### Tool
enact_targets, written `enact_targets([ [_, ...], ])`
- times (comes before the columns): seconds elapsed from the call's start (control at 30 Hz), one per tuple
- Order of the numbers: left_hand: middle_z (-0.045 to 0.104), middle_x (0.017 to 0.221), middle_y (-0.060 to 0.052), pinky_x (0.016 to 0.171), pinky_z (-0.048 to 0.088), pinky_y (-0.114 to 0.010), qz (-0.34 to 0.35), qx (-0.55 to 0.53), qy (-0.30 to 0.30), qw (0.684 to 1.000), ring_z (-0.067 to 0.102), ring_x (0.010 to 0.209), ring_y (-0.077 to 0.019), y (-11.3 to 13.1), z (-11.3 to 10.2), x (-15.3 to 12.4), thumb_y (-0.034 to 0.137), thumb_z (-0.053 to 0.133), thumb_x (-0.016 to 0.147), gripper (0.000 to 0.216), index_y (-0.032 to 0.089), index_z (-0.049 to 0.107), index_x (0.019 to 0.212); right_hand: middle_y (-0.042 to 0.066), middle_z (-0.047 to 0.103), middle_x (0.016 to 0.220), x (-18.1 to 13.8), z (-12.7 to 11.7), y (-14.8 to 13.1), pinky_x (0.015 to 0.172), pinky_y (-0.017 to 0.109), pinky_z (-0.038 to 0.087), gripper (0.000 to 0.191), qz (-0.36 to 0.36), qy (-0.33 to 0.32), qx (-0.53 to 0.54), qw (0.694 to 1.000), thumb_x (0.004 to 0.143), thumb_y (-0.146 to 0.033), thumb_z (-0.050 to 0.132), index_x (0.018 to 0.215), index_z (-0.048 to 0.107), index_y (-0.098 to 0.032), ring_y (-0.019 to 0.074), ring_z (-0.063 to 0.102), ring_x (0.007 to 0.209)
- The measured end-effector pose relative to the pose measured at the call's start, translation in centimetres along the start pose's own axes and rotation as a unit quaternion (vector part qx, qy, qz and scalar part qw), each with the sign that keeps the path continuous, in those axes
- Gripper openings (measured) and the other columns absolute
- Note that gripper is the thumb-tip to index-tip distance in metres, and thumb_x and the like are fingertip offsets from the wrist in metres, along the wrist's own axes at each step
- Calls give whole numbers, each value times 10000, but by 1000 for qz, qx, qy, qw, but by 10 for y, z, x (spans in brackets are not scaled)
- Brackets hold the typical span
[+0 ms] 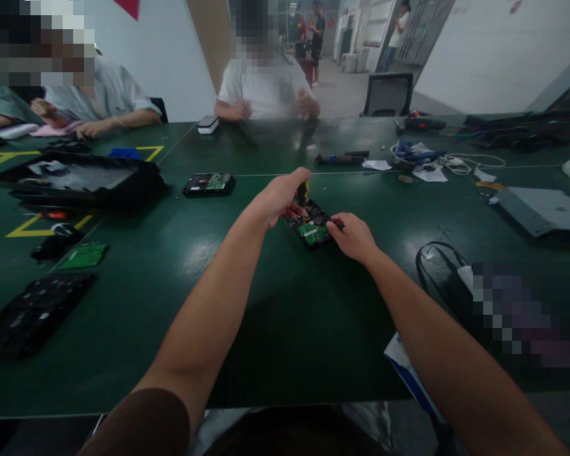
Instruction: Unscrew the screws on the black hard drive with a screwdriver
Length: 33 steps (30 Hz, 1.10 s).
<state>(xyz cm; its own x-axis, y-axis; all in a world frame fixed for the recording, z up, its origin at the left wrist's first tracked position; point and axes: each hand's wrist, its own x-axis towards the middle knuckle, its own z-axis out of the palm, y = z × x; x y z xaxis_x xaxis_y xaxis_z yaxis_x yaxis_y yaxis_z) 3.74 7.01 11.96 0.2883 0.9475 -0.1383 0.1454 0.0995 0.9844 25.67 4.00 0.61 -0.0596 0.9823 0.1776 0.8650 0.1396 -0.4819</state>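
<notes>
A hard drive (317,232) with a green circuit board on its upper side lies in front of me on the dark green table (285,329). Its near right edge is gripped by my right hand (354,237), thumb on top. Above the drive's far left part, my left hand (287,193) is closed around a yellow and black screwdriver (304,190) held upright. The screwdriver's tip is hard to make out against the dark casing. A second similar drive (208,183) rests farther left, apart from both hands.
On the left are a black tray (80,180), a loose green circuit board (84,255) and a black casing (35,313). To the right stand a grey metal box (546,209) and tangled cables (456,163). A person (268,85) sits across the table.
</notes>
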Motion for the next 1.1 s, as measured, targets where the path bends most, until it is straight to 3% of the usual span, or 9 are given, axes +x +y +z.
enact_targets([
  [0.2, 612, 746, -16, 482, 411, -266, 17, 70, 42, 997, 590, 496, -147, 2, -5, 0, 582, 597, 949, 371, 221, 630, 1025, 112, 738, 1133, 1, 2, 2, 885, 400, 510, 279, -12, 9, -8, 1000, 1054, -391, 558, 1177, 726, -206, 265, 673, 1024],
  [0.47, 665, 611, -69, 450, 415, -269, -33, 34, -38, 998, 607, 483, -183, 0, -1, -1, 753, 589, 876, 548, 208, 643, 904, 106, 740, 1124, 1, 1, 1, 885, 388, 509, 269, -15, 7, -4, 1000, 1057, -385, 555, 1173, 720, -207, 259, 676, 1031],
  [0.6, 692, 649, -93, 492, 447, -282, -29, 31, -35, 998, 611, 513, -186, -1, -3, 1, 718, 566, 878, 533, 198, 683, 904, 114, 739, 1129, 0, -1, -1, 856, 401, 517, 283, -9, 2, -1, 1000, 1056, -390, 552, 1172, 723, -197, 266, 679, 1005],
  [0.8, 598, 595, -64, 508, 439, -290, -19, 42, 2, 999, 576, 521, -191, -1, -7, 2, 684, 544, 878, 529, 198, 737, 963, 115, 735, 1146, 0, 0, -1, 884, 409, 524, 294, -2, 2, 3, 1000, 1056, -401, 549, 1182, 722, -198, 268, 675, 1034],
  [1.1, 522, 577, -3, 466, 406, -271, -33, -1, 12, 999, 479, 472, -160, -3, -8, 6, 633, 535, 906, 433, 218, 658, 931, 115, 733, 1149, 0, 1, 0, 855, 391, 520, 288, -4, 7, -10, 1000, 1055, -398, 558, 1186, 728, -206, 260, 682, 1002],
])
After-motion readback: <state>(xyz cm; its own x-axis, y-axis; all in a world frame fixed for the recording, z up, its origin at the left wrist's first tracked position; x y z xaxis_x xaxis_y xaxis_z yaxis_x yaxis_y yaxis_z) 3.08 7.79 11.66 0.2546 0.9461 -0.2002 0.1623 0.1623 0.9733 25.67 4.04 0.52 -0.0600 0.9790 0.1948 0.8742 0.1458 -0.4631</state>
